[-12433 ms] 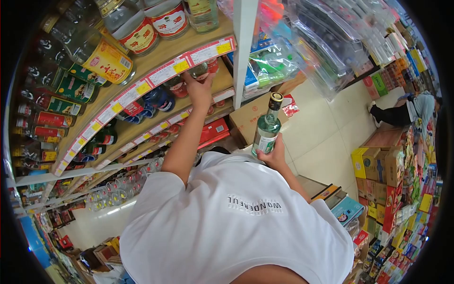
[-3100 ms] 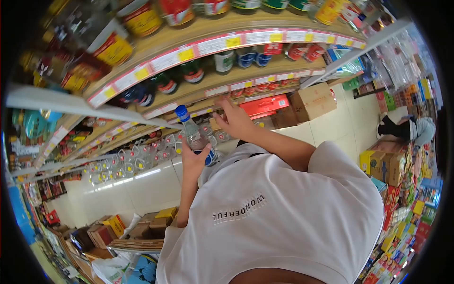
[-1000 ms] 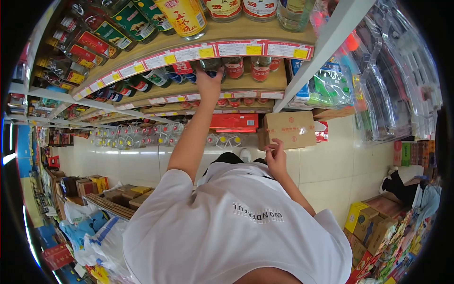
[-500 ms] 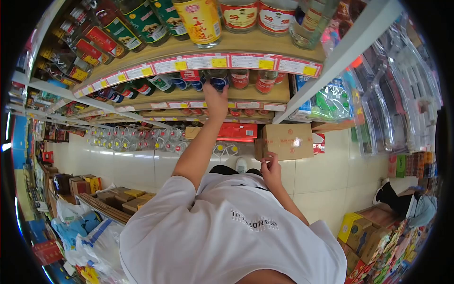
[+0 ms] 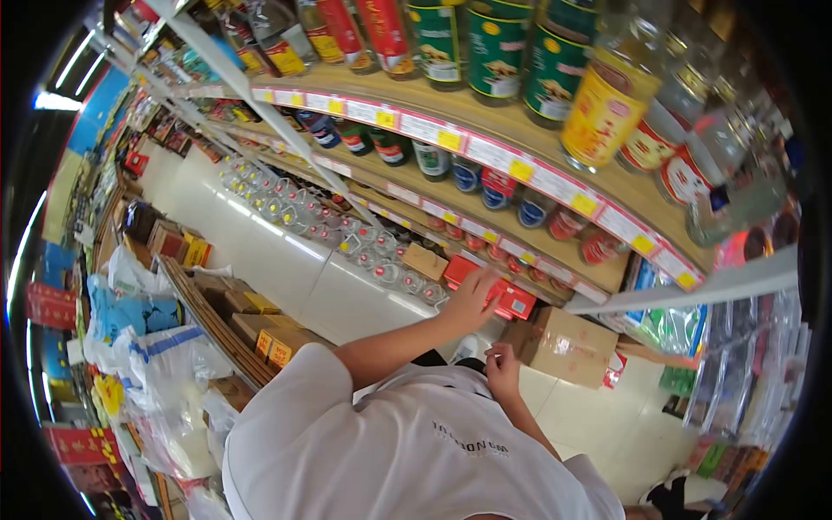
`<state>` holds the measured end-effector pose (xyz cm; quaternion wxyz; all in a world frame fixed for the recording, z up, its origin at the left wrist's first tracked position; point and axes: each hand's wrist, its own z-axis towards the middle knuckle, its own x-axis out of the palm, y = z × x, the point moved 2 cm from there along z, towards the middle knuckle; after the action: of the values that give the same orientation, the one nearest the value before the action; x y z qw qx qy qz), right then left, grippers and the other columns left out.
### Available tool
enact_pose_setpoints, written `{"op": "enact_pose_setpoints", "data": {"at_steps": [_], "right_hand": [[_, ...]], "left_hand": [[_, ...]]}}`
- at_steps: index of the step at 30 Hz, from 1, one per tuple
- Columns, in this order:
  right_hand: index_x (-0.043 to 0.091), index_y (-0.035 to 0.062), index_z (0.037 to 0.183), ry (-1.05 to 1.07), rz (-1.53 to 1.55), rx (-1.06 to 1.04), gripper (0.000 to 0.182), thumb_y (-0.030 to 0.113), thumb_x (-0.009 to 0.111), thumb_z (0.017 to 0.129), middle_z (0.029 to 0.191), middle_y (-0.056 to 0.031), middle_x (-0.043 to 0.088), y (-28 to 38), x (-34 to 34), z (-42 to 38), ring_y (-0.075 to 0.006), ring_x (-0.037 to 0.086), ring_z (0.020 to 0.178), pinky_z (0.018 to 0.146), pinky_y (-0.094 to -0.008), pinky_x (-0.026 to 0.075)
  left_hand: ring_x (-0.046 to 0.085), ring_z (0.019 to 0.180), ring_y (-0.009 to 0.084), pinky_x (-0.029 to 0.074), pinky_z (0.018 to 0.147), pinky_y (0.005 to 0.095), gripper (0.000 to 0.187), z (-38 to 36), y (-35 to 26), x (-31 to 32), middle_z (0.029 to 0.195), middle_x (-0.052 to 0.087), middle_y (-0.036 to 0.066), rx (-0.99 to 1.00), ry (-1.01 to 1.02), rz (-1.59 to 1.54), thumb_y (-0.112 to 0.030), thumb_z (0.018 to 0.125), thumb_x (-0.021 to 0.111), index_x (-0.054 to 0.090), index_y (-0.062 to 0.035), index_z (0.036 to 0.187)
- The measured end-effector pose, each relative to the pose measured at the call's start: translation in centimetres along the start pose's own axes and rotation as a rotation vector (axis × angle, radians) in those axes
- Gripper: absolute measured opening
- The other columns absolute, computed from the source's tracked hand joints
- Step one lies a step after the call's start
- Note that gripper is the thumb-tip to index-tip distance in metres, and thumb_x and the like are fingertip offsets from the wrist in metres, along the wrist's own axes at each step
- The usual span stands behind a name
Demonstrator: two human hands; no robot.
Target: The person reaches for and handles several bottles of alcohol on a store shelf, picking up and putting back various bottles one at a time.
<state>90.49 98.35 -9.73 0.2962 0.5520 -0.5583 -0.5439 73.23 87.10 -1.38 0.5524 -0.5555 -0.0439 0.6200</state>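
My left hand is empty with its fingers apart, in front of the lower shelves and over a red box. My right hand is curled close to my body, with nothing visible in it, beside a brown carton on the floor. Above my left hand, a shelf row holds a blue-labelled bottle, a red-labelled one and another blue-labelled one. On the top shelf stand green-labelled bottles and a yellow-labelled bottle.
Price tags line the shelf edge. Clear jugs with coloured caps stand along the floor at the shelf base. At the left are open cartons and plastic bags. A white post rises at the right.
My left hand has left the blue-labelled bottle on the shelf and come down and back, opening. My right hand stays near my body. The view has turned, swinging the shelves diagonally.
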Motion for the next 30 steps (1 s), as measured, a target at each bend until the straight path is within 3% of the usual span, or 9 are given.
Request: {"op": "enact_pose_setpoints", "data": {"at_steps": [4, 5, 7, 9, 13, 15, 24, 26, 30], "right_hand": [[0.056, 0.0016, 0.104, 0.168, -0.140, -0.050, 0.017, 0.005, 0.059, 0.088, 0.085, -0.0105, 0.068, 1.6, 3.9, 2.5, -0.0156, 0.062, 0.056, 0.052, -0.0301, 0.050], [0.057, 0.0017, 0.104, 0.205, -0.155, -0.085, 0.017, 0.006, 0.060, 0.088, 0.085, -0.0103, 0.068, 2.5, 4.7, 3.0, -0.0160, 0.062, 0.056, 0.053, -0.0302, 0.050], [0.059, 0.0018, 0.102, 0.268, -0.186, -0.113, 0.017, 0.008, 0.063, 0.087, 0.083, -0.0110, 0.068, 3.1, 7.1, 4.3, -0.0183, 0.063, 0.057, 0.055, -0.0314, 0.050], [0.058, 0.0028, 0.104, 0.365, -0.241, -0.108, 0.019, 0.012, 0.062, 0.088, 0.085, -0.0144, 0.069, 4.5, 9.3, 5.4, -0.0243, 0.066, 0.063, 0.059, -0.0357, 0.052], [0.058, 0.0038, 0.104, 0.465, -0.324, -0.148, 0.021, 0.015, 0.062, 0.087, 0.088, -0.0167, 0.069, 5.5, 15.6, 7.8, -0.0297, 0.067, 0.067, 0.063, -0.0399, 0.053], [0.058, 0.0044, 0.104, 0.510, -0.381, -0.135, 0.021, 0.015, 0.062, 0.086, 0.088, -0.0166, 0.069, 5.8, 19.8, 8.5, -0.0306, 0.067, 0.070, 0.065, -0.0406, 0.053], [0.060, 0.0034, 0.104, 0.733, -0.426, -0.227, 0.023, 0.020, 0.062, 0.089, 0.090, -0.0137, 0.069, 13.8, 43.7, 10.1, -0.0264, 0.067, 0.078, 0.070, -0.0372, 0.053], [0.060, 0.0033, 0.104, 0.797, -0.460, -0.263, 0.023, 0.020, 0.062, 0.088, 0.089, -0.0134, 0.068, 16.5, 48.5, 10.5, -0.0261, 0.066, 0.080, 0.071, -0.0364, 0.053], [0.061, 0.0025, 0.103, 0.744, -0.390, -0.295, 0.020, 0.016, 0.062, 0.089, 0.085, -0.0138, 0.067, 20.3, 55.4, 12.5, -0.0222, 0.065, 0.076, 0.070, -0.0349, 0.052]], "left_hand": [[0.055, 0.115, 0.0388, 0.045, 0.096, 0.0464, 0.047, -20.8, 17.3, -0.9, 0.126, 0.055, 0.020, -0.390, 0.516, 0.169, -0.014, 0.081, 0.064, 0.054, -0.0086, 0.127], [0.056, 0.114, 0.0388, 0.045, 0.098, 0.0461, 0.043, -27.8, 21.7, -2.9, 0.126, 0.058, 0.020, -0.718, 0.623, 0.175, -0.021, 0.085, 0.062, 0.057, -0.0074, 0.125], [0.061, 0.109, 0.0350, 0.050, 0.092, 0.0422, 0.049, -38.0, 23.3, -9.0, 0.118, 0.063, 0.021, -1.462, 0.413, 0.402, -0.031, 0.085, 0.067, 0.057, -0.0046, 0.126], [0.062, 0.111, 0.0291, 0.050, 0.093, 0.0404, 0.052, -46.4, 23.2, -13.9, 0.122, 0.062, 0.016, -1.863, 0.102, 0.474, -0.035, 0.084, 0.068, 0.057, -0.0079, 0.127], [0.063, 0.109, 0.0224, 0.050, 0.092, 0.0357, 0.032, -59.0, 27.6, -15.1, 0.110, 0.068, 0.007, -1.103, 0.193, 0.167, -0.031, 0.082, 0.064, 0.070, -0.0145, 0.109], [0.068, 0.096, 0.0313, 0.053, 0.083, 0.0383, 0.034, -56.6, 26.6, -15.3, 0.096, 0.070, 0.022, -1.539, 0.031, 0.026, -0.027, 0.080, 0.066, 0.070, 0.0026, 0.098], [0.069, 0.090, 0.0332, 0.053, 0.082, 0.0409, 0.039, -48.7, 37.3, -24.4, 0.090, 0.070, 0.019, -1.409, 0.004, -0.128, -0.030, 0.084, 0.064, 0.063, -0.0036, 0.113], [0.067, 0.091, 0.0343, 0.052, 0.083, 0.0428, 0.041, -51.1, 41.8, -28.6, 0.089, 0.070, 0.018, -1.521, -0.291, -0.384, -0.031, 0.085, 0.064, 0.061, -0.0038, 0.115], [0.069, 0.074, 0.0248, 0.053, 0.063, 0.0362, 0.029, -57.8, 47.3, -39.0, 0.085, 0.068, 0.018, -1.585, -0.477, -0.018, -0.021, 0.086, 0.062, 0.064, 0.0004, 0.105]]}}
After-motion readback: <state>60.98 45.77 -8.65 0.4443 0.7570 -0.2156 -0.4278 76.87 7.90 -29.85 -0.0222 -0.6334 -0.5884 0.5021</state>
